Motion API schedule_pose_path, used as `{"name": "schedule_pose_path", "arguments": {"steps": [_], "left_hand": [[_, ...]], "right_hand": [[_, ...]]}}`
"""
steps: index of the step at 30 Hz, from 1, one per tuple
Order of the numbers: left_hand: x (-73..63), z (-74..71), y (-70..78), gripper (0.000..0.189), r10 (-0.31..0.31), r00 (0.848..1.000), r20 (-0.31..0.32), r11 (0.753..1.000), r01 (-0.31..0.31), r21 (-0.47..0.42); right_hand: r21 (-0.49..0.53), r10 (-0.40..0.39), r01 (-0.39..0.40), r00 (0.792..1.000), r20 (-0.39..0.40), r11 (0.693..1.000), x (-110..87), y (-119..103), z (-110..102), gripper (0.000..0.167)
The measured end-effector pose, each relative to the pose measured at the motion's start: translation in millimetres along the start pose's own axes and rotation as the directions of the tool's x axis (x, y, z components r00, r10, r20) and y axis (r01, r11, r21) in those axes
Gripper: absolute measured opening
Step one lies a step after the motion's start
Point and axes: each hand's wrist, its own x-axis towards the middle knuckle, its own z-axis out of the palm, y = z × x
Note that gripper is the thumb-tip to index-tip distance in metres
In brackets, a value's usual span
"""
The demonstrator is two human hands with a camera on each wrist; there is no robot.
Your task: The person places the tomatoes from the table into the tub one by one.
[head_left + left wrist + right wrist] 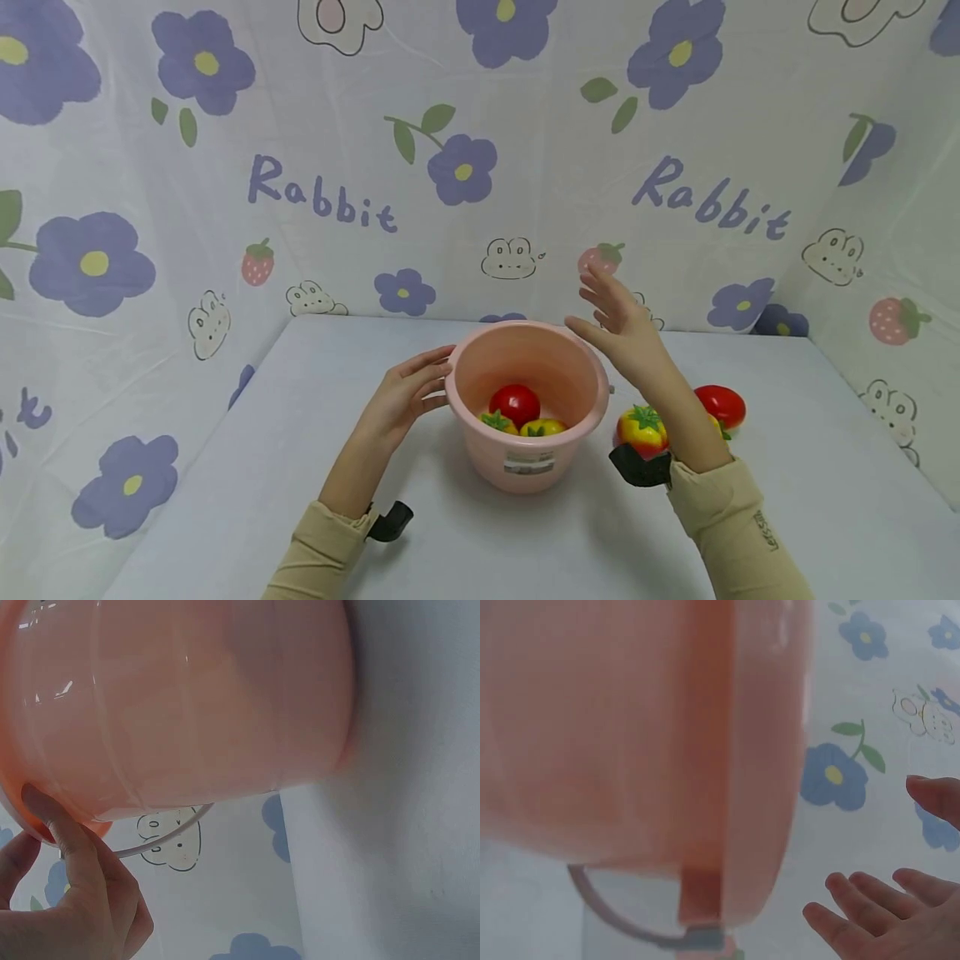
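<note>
A pink plastic bucket stands upright on the table. Inside it lie a glossy red fruit and two yellow fruits with green leafy tops. At the bucket's left side, my left hand holds the rim; the left wrist view shows the thumb and a finger at the rim's edge. My right hand is raised beside the rim on the right, its fingers spread and holding nothing. In the right wrist view, a gap separates the right fingers from the bucket.
Right of the bucket, a yellow-red fruit with a green top and a red fruit lie on the white table. Another yellow fruit is partly hidden by the right forearm. The bucket's handle hangs down. A flowered curtain stands behind.
</note>
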Motion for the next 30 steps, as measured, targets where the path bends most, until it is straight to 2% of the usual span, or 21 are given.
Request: {"name": "schedule_pose_path", "arguments": {"steps": [6,21,30], "left_hand": [[1.0,-1.0,-1.0,0.042,-0.006,1.0,0.007,1.0,0.006,0.004],[0.5,-2.2,-0.5,0.042,0.001,1.0,0.01,1.0,-0.001,0.004],[-0.2,-1.8,0.3,0.042,0.001,1.0,0.005,1.0,-0.001,0.006]], "right_hand": [[-0.002,0.049,-0.049,0.999,-0.001,0.999,-9.7,15,-13,0.082],[-0.092,0.101,-0.108,0.992,-0.07,0.99,-30.0,56,-40,0.085],[-0.083,0.222,-0.235,0.965,-0.137,0.969,-42.2,91,-55,0.088]]}}
